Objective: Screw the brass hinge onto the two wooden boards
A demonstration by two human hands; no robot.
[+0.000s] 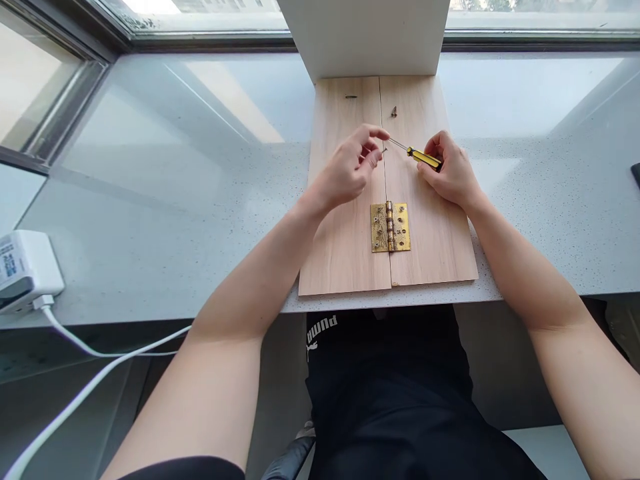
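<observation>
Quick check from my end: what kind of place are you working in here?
Probably a home or office windowsill used as a workbench: a speckled stone sill under a window frame, a white charger with its cable, and two wood boards joined by a brass hinge.

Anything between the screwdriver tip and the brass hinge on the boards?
Nothing visible. The right hand holds the screwdriver, its tip meeting the left hand fingertips. The hinge lies nearer the person on bare wooden boards. Two loose screws lie farther back, out of the way.
</observation>
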